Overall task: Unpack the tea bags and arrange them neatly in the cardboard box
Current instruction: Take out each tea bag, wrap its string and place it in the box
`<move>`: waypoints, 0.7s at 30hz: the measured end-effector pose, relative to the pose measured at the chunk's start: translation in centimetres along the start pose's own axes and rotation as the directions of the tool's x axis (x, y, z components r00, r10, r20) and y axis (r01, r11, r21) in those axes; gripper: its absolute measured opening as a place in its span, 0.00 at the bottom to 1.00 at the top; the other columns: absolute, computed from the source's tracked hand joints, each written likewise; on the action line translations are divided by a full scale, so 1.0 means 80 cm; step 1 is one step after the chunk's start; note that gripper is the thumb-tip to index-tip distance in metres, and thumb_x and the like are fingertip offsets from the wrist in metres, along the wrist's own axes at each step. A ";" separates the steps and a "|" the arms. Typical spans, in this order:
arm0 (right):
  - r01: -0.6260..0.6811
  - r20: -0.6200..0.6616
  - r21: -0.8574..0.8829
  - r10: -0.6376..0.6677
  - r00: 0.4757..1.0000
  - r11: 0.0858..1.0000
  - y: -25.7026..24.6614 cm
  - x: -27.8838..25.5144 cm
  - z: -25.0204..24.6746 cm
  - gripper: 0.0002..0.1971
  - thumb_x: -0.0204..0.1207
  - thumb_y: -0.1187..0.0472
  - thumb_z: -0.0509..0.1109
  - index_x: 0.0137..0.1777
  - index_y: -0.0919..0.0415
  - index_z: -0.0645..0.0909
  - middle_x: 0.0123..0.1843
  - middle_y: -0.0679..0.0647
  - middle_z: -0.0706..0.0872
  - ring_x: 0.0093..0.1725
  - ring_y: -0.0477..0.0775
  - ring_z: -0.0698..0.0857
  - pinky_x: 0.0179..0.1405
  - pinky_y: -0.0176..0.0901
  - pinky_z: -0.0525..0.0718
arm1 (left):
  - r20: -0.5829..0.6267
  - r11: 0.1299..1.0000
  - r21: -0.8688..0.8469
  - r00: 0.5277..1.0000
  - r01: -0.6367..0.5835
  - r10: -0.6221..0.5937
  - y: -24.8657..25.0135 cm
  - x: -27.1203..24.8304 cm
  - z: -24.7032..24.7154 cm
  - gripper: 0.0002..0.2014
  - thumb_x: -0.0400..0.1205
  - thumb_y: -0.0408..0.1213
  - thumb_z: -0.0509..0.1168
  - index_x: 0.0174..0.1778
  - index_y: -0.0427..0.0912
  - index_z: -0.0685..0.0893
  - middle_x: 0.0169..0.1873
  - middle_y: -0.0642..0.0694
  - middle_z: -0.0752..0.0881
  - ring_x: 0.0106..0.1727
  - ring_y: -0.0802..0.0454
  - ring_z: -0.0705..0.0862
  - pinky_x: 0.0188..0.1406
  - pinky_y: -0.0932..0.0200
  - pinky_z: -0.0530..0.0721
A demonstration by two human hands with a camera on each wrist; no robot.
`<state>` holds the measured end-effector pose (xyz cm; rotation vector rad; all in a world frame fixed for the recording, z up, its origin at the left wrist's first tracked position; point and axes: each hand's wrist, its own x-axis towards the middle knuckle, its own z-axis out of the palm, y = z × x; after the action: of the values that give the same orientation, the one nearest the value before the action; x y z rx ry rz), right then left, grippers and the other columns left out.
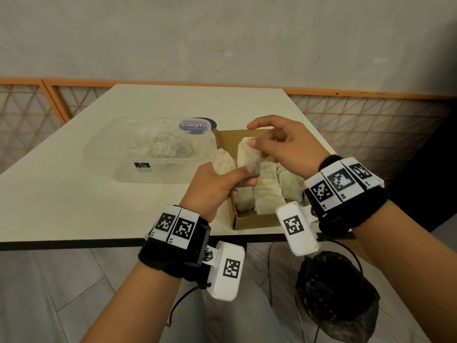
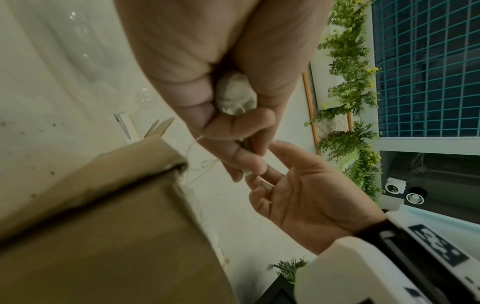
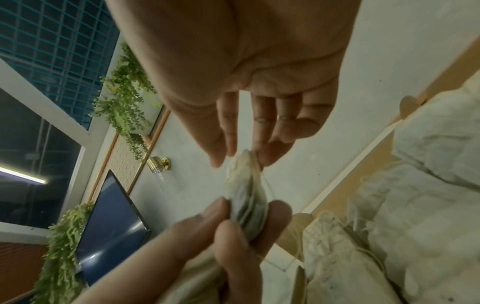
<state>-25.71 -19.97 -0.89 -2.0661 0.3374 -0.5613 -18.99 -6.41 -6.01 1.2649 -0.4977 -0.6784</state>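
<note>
Where both hands' fingers [image 1: 252, 142] pinch, tea bag [image 1: 248, 157].

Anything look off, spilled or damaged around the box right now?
Dark specks, possibly loose tea, dot the table beside the cardboard box. One end of the tea bag pinched between the left hand and right hand looks darker than the rest. Thin strings trail loose. No tears visible.
</note>
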 end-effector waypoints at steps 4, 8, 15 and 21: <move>-0.107 0.088 -0.105 0.117 0.989 0.989 0.003 0.010 -0.003 0.20 0.66 0.47 0.76 0.57 0.50 0.81 0.48 0.54 0.87 0.46 0.47 0.85 0.46 0.37 0.80 | 0.012 1.000 0.001 1.000 0.006 -0.006 0.000 0.000 -0.002 0.04 0.79 0.29 0.69 0.44 0.43 0.86 0.38 0.47 0.92 0.37 0.57 0.90 0.24 0.72 0.73; -0.159 0.159 -0.042 0.163 0.974 0.986 -0.003 0.011 -0.010 0.05 0.71 0.63 0.75 0.36 0.59 0.82 0.35 0.52 0.85 0.30 0.39 0.83 0.29 0.28 0.77 | -0.015 0.995 -0.089 0.999 0.044 -0.045 -0.002 0.001 -0.006 0.03 0.79 0.33 0.69 0.48 0.42 0.85 0.40 0.46 0.91 0.37 0.57 0.89 0.22 0.72 0.74; -0.212 0.333 -0.137 0.246 0.910 0.968 -0.002 0.000 -0.021 0.07 0.73 0.65 0.72 0.36 0.57 0.80 0.35 0.52 0.88 0.35 0.46 0.87 0.34 0.35 0.81 | -0.095 0.845 -0.511 0.967 0.158 -0.238 -0.030 0.008 -0.036 0.06 0.84 0.35 0.62 0.43 0.39 0.82 0.32 0.46 0.87 0.24 0.63 0.81 0.15 0.74 0.71; -0.287 0.467 -0.255 0.377 0.800 0.923 0.027 -0.014 0.012 0.05 0.74 0.68 0.71 0.41 0.58 0.79 0.29 0.49 0.85 0.28 0.41 0.85 0.26 0.28 0.80 | -0.046 0.721 -0.675 0.966 0.159 -0.255 -0.045 0.007 -0.049 0.05 0.85 0.34 0.59 0.48 0.40 0.80 0.32 0.48 0.85 0.24 0.62 0.80 0.13 0.73 0.68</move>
<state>-26.22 -19.87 -3.50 -2.1597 0.4324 0.2462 -16.65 -4.65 -10.48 0.6681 0.0301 -0.8559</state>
